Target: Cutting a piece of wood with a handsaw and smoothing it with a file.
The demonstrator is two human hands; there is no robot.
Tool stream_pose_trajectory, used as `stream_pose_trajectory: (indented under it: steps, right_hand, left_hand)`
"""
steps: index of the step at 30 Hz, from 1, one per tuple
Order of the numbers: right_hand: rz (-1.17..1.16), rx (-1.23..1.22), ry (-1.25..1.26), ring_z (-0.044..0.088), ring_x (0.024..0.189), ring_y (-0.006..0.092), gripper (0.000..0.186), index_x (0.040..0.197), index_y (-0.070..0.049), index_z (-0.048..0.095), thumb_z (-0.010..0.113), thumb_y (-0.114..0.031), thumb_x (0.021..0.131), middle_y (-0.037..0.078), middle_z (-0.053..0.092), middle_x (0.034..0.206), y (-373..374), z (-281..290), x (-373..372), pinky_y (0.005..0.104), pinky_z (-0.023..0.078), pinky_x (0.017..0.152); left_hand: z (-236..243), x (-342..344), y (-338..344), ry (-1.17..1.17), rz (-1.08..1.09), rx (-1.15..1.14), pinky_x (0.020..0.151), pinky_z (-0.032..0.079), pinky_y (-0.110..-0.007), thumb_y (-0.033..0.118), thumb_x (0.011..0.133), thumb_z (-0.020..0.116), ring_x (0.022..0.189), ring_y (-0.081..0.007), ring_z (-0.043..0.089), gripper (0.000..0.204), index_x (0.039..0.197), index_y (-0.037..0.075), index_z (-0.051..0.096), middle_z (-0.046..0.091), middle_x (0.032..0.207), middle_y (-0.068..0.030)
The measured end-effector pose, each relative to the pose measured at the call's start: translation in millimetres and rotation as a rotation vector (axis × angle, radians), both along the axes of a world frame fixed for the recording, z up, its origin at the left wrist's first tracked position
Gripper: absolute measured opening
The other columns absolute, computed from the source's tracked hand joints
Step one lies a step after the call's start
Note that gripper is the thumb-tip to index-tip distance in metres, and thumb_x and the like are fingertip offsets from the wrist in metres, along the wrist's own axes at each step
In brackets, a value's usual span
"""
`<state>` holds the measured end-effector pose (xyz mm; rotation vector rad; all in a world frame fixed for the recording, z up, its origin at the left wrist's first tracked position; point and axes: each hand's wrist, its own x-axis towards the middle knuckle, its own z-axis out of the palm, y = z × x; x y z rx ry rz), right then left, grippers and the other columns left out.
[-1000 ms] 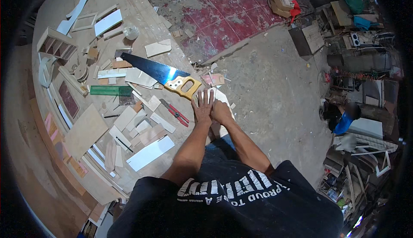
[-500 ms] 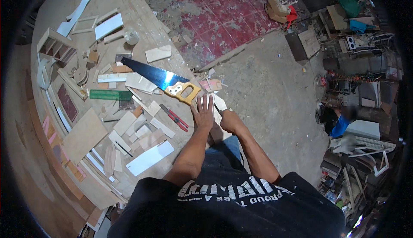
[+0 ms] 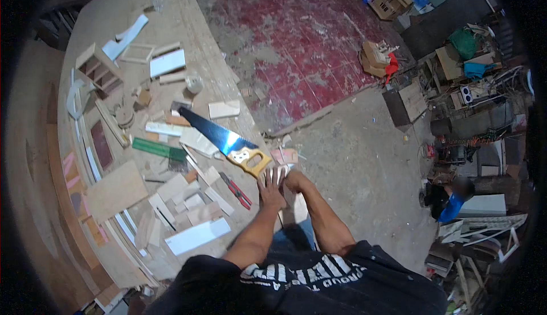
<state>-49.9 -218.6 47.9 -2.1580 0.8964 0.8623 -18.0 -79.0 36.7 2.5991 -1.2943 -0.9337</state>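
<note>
My left hand lies with fingers stretched out over a pale wooden board at the workbench's edge, just below the yellow handle of a handsaw. Close on its right, my right hand is closed at the board's far end. Whatever it grips is hidden by the fingers. The handsaw rests on the bench, its blade pointing to the far left. To the left of my left hand lie red-handled pliers. A pinkish block sits beyond my hands.
Wood offcuts, a white panel, a green strip and a small shelf frame cover the workbench. Red tiled floor stretches beyond it. A person in blue is at the right, among stacked boards and clutter.
My right hand has moved forward and closer to my left hand; the thin dark tool seen in it before is now hidden. The view has shifted, so the bench appears lower.
</note>
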Motion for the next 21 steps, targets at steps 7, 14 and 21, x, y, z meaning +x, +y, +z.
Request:
stream_pose_trajectory:
  steps: [7, 14, 21]
  right_hand:
    - [-0.084, -0.126, -0.169, 0.072, 0.082, 0.0391, 0.031, 0.096, 0.006, 0.068, 0.064, -0.017, 0.075, 0.029, 0.07, 0.085, 50.7, -9.1, -17.2, 0.0459, 0.057, 0.071]
    - [-0.045, 0.077, 0.046, 0.066, 0.055, 0.0303, 0.031, 0.102, 0.004, 0.068, 0.052, -0.005, 0.076, 0.022, 0.069, 0.072, 61.5, 91.8, -7.5, 0.041, 0.052, 0.048]
    - [0.122, 0.029, -0.019, 0.069, 0.063, 0.0299, 0.038, 0.113, 0.003, 0.061, 0.056, -0.01, 0.078, 0.024, 0.07, 0.082, 46.9, 4.9, -13.5, 0.042, 0.053, 0.055]
  left_hand:
    - [-74.1, -9.8, 22.8, -0.293, 0.036, -0.033, 0.114, 0.008, -0.069, 0.045, 0.087, 0.064, 0.153, -0.0331, 0.006, 0.095, 0.16, 0.03, 0.004, 0.01, 0.167, -0.0055]
    - [-62.3, -6.6, 33.0, -0.038, 0.093, -0.031, 0.113, 0.006, -0.071, 0.042, 0.084, 0.069, 0.153, -0.034, 0.005, 0.1, 0.16, 0.029, 0.005, 0.005, 0.167, -0.0064]
    - [-103.9, -7.8, 37.7, -0.255, 0.094, -0.113, 0.112, 0.006, -0.073, 0.046, 0.089, 0.061, 0.153, -0.0353, 0.003, 0.092, 0.16, 0.029, 0.006, 0.004, 0.168, -0.0079]
